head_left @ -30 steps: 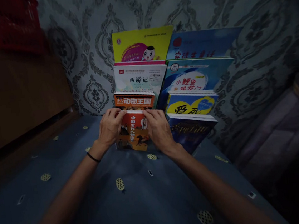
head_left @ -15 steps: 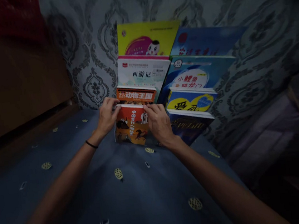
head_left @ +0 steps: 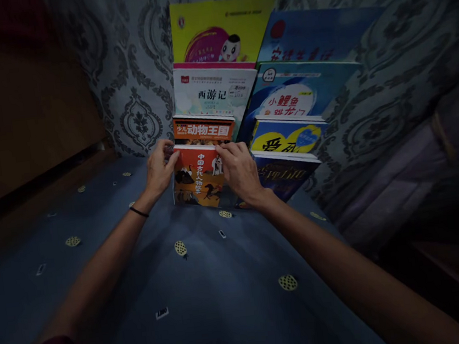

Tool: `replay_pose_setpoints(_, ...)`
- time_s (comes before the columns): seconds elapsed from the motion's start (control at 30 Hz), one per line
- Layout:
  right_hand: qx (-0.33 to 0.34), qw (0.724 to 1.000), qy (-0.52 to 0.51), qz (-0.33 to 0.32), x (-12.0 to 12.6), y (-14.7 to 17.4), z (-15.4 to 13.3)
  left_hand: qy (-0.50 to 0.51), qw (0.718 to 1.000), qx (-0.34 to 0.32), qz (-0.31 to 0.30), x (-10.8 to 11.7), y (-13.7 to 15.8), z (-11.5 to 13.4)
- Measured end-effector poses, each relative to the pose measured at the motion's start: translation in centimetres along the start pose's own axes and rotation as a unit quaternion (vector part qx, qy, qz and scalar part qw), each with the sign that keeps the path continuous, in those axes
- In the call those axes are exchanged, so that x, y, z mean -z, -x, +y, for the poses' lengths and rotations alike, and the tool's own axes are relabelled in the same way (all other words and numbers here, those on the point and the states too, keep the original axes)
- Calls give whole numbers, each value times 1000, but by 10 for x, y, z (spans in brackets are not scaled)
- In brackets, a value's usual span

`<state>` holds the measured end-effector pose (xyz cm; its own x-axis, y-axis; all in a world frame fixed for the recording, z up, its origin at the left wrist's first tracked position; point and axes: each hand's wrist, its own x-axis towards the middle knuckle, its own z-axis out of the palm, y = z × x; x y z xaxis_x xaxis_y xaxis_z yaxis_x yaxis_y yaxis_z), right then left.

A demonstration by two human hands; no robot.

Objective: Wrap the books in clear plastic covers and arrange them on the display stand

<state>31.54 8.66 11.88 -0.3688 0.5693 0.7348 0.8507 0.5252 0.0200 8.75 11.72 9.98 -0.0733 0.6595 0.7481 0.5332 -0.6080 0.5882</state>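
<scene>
The front book of the left stack, an orange-red book (head_left: 195,177) with white lettering and a dark horse, stands upright. My left hand (head_left: 160,168) grips its upper left corner, fingers bent behind the edge and thumb in front. My right hand (head_left: 239,172) is closed on the upper right side of the same book and hides part of its cover. Right behind it rise an orange book (head_left: 203,129), a white book (head_left: 212,92) with a pink top edge, and a yellow book (head_left: 220,21). A dark navy book (head_left: 286,175) stands just right of my right hand.
Behind the navy book stand a blue-and-yellow book (head_left: 287,134), a teal-blue book (head_left: 306,86) and a tall blue book (head_left: 321,32). Patterned wallpaper (head_left: 138,116) backs both stacks. A blue sheet (head_left: 135,293) lies below, with a brown wooden panel (head_left: 19,107) at left and pale fabric (head_left: 395,175) at right.
The camera view has tilted down, so the books and hands sit higher in the picture. Both hands keep their places on the orange-red book.
</scene>
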Motion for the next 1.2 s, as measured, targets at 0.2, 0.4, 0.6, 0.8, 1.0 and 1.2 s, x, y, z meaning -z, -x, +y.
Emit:
replay_pose_setpoints(0.2, 3, 1000, -1, 12, -1, 0, -1, -10, 996, 74, -45, 0, 18, -13)
replay_pose_setpoints(0.4, 0, 1000, 3, 28, -4, 0, -2, -31, 993, 106, -47, -3, 22, -22)
replay_pose_setpoints(0.6, -1, 1000, -5, 16, -2, 0, -1, -26, 991, 129, -19, -12, 26, -19)
replay_pose_setpoints(0.8, -15, 1000, -9, 16, -3, -2, -1, -33, 990, 137, -9, -11, 25, -17)
replay_pose_setpoints(1.0, -3, 999, -29, 26, -7, -2, 3, -15, 990, 140, -27, -9, 24, -20)
replay_pose_setpoints(1.2, -12, 998, -42, 34, -8, -1, 2, -6, 989, 136, -51, -4, 27, -19)
